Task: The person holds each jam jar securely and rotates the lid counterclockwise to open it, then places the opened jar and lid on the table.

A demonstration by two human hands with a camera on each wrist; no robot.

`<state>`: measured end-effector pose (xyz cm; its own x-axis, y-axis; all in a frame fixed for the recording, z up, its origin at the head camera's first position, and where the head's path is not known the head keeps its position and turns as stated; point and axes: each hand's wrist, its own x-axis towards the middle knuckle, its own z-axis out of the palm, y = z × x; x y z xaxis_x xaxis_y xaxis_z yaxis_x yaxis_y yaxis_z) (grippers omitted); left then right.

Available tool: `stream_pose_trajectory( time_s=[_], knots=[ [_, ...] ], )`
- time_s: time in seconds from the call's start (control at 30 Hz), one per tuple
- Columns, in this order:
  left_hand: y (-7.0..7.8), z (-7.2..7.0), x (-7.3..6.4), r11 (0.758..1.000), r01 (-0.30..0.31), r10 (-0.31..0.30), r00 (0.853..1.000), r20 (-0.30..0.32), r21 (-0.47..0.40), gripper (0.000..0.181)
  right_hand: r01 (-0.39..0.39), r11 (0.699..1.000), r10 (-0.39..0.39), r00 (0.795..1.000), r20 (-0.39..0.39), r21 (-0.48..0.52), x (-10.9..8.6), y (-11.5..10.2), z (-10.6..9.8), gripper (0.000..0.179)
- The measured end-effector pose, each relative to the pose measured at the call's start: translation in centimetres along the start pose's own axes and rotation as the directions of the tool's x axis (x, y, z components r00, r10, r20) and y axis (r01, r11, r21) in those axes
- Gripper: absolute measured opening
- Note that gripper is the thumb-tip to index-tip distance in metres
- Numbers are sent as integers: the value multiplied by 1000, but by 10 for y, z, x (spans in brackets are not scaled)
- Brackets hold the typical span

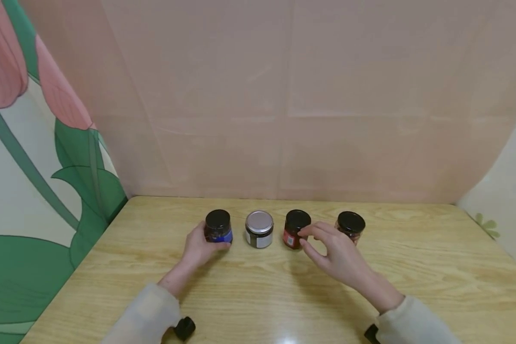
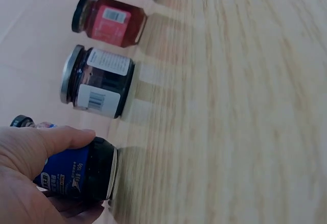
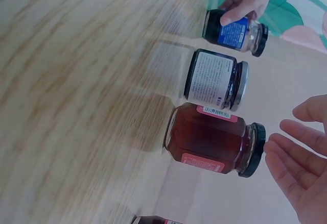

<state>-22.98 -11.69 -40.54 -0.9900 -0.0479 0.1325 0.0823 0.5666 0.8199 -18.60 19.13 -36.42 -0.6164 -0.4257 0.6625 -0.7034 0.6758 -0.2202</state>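
Observation:
At the left end of a row of jars, my left hand (image 1: 199,247) grips a black-lidded jar with a blue label (image 1: 219,229), thumb across its near side and fingers around the far side. A silver-lidded jar with white labels (image 1: 259,230) stands to its right. Beyond it is a dark red jar (image 1: 293,233) with a black lid and pinkish-red label. My right hand (image 1: 336,252) is beside that red jar, fingers bent loosely and holding nothing; in the right wrist view its fingertips (image 3: 273,147) are close to the lid, and I cannot tell whether they touch.
Behind my right hand, another black-lidded jar (image 1: 351,223) stands at the row's right end, partly covered. All the jars are near the back of the wooden table (image 1: 258,296). A plain pinkish backdrop (image 1: 284,105) rises behind it, and a flower-printed sheet (image 1: 21,191) hangs at left.

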Motion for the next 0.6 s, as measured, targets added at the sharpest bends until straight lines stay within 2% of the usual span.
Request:
stream_pose_trajectory(
  time_s=[0.17,0.3,0.4,0.6],
  knots=[
    [1,3,-1,1000,-19,19,1000,-13,-5,64,-18,1000,18,1000,10,-5,-2,-1,0,12],
    [3,4,-2,999,-16,15,1000,-12,-48,64,-18,1000,18,1000,0,-7,-1,-2,-1,11],
    [6,2,-4,996,-22,20,1000,-18,-87,63,-17,1000,17,1000,1,-7,0,-2,-2,12],
    [17,-3,-11,992,-61,59,998,-22,-110,62,-25,1000,25,1000,14,-8,0,-3,-2,13]
  ],
)
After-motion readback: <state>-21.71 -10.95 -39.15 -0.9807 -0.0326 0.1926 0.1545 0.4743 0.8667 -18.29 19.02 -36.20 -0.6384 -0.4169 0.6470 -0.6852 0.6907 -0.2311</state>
